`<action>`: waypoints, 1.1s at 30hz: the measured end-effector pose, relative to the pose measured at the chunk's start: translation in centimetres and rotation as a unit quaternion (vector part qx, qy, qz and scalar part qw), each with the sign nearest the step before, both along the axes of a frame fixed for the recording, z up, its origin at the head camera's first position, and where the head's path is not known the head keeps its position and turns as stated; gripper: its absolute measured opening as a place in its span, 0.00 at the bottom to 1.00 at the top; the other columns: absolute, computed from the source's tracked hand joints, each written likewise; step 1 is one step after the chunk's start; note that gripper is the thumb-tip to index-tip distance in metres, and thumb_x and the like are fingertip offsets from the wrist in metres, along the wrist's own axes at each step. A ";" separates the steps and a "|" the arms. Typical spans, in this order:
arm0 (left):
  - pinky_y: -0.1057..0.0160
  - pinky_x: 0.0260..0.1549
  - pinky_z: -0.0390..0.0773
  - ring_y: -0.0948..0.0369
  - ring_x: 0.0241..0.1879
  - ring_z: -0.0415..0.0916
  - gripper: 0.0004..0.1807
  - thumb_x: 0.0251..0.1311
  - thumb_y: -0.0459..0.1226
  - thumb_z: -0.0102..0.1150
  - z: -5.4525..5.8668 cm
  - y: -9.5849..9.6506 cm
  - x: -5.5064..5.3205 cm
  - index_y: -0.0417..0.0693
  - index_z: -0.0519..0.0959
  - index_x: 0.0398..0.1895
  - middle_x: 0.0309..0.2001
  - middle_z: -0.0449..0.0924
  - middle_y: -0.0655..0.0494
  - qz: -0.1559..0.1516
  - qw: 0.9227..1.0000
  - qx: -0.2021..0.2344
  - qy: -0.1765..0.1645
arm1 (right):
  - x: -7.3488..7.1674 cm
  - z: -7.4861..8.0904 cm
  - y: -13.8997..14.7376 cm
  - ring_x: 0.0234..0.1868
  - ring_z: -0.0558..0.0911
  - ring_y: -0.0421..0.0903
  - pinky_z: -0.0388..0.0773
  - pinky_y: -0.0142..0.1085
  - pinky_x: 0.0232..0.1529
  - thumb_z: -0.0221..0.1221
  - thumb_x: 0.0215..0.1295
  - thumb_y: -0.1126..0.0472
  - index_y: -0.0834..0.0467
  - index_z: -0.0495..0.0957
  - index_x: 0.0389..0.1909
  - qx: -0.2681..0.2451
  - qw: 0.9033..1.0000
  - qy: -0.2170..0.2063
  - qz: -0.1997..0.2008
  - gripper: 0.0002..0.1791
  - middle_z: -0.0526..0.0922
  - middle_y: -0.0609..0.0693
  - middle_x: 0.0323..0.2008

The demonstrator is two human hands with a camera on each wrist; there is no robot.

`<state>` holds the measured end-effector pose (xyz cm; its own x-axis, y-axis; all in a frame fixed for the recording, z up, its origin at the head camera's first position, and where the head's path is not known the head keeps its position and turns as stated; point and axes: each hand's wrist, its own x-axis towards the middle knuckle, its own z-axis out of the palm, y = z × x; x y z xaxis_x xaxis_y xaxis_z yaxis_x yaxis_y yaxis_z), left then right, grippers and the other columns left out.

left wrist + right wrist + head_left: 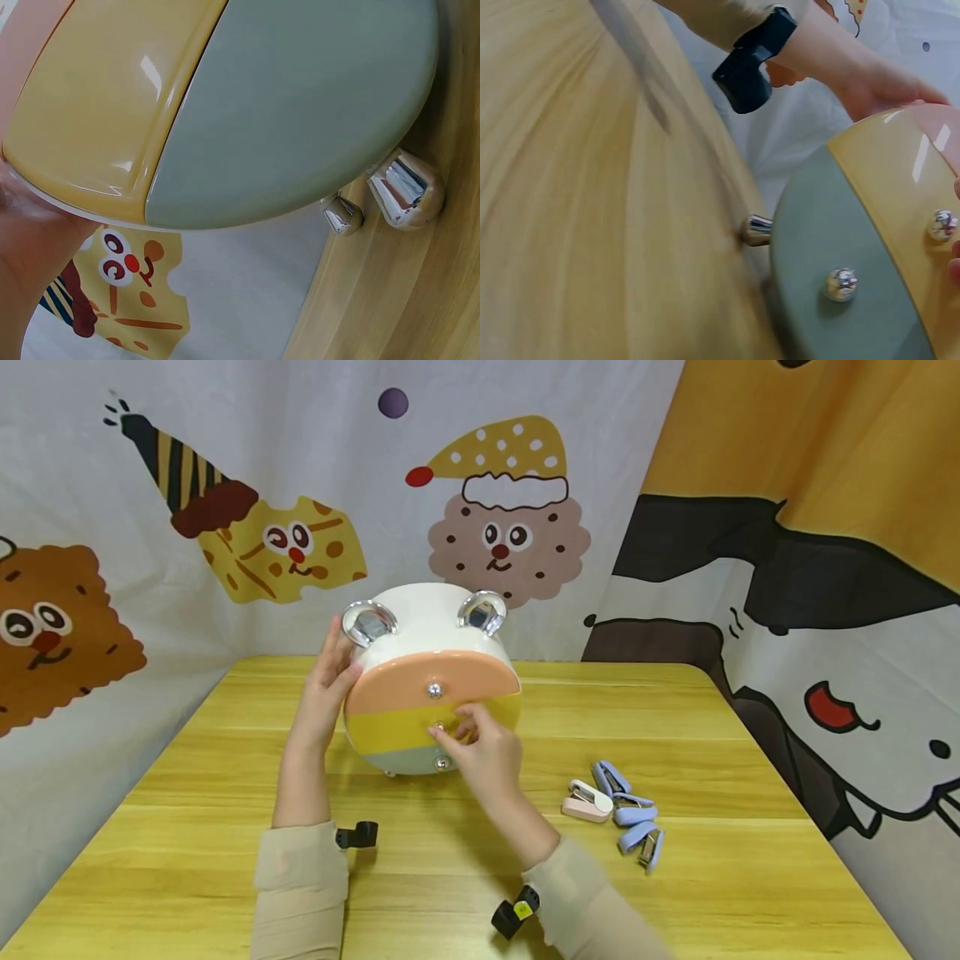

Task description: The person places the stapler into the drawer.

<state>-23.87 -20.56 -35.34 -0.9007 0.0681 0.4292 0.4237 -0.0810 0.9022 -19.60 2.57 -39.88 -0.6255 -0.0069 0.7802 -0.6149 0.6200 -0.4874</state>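
Note:
A round chest of drawers (pixel 431 627) with a white body, silver ears and short silver feet stands on the wooden table. Its front has an orange drawer (pixel 397 681), a yellow drawer (pixel 390 731) and a green drawer (pixel 300 112), each with a round silver knob. My left hand (pixel 326 681) rests against its left side below one ear, fingers fairly straight. At the yellow drawer's knob (pixel 943 225), thumb and forefinger of my right hand (pixel 487 752) are spread around it. The right wrist view shows only fingertips beside that knob; contact is unclear.
To the right on the table (pixel 720 877) lie several small staplers: a pink-and-white stapler (pixel 587 802) and blue staplers (pixel 636 810) close together. A curtain with cartoon figures (pixel 300 427) hangs behind the table. Black wrist cameras (pixel 360 835) sit on both sleeves.

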 end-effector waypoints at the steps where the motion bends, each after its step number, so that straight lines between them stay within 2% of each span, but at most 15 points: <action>1: 0.51 0.68 0.49 0.51 0.71 0.50 0.37 0.69 0.34 0.49 0.0 0.0 0.0 0.67 0.48 0.76 0.71 0.56 0.42 0.000 1.000 0.000 0.000 | 0.0 -0.2 -0.1 0.18 0.78 0.36 0.71 0.25 0.18 0.74 0.47 0.49 0.56 0.78 0.34 -0.001 1.000 -0.003 -0.002 0.20 0.80 0.44 0.19; 11: 0.52 0.68 0.49 0.52 0.71 0.50 0.36 0.69 0.35 0.50 0.1 0.0 0.1 0.70 0.50 0.75 0.71 0.56 0.44 0.002 1.000 -0.002 -0.010 | 0.0 -1.7 -1.1 0.18 0.78 0.36 0.70 0.26 0.18 0.74 0.48 0.53 0.55 0.77 0.31 -0.022 1.000 -0.021 -0.006 0.17 0.83 0.44 0.21; 23: 0.52 0.68 0.49 0.51 0.71 0.49 0.37 0.69 0.35 0.49 0.0 -0.1 0.0 0.71 0.50 0.75 0.71 0.55 0.43 0.003 1.000 -0.003 -0.009 | -0.1 -1.8 -1.7 0.18 0.80 0.38 0.73 0.23 0.20 0.72 0.47 0.61 0.58 0.77 0.29 -0.038 0.999 0.001 0.008 0.13 0.84 0.46 0.22; 28: 0.51 0.68 0.49 0.51 0.71 0.49 0.37 0.69 0.35 0.49 0.1 -0.1 0.1 0.71 0.49 0.75 0.71 0.55 0.43 0.005 1.000 -0.009 -0.016 | 0.3 -1.9 -1.5 0.17 0.79 0.38 0.73 0.23 0.20 0.72 0.47 0.63 0.59 0.77 0.28 -0.044 0.999 0.000 0.018 0.13 0.84 0.46 0.21; 33: 0.50 0.68 0.49 0.50 0.71 0.49 0.37 0.69 0.36 0.49 0.2 -0.1 0.2 0.67 0.47 0.76 0.72 0.54 0.43 0.006 1.000 -0.010 -0.022 | 1.1 -1.8 -1.0 0.17 0.79 0.37 0.73 0.22 0.20 0.72 0.48 0.63 0.59 0.77 0.29 -0.040 0.999 -0.004 0.033 0.12 0.84 0.46 0.22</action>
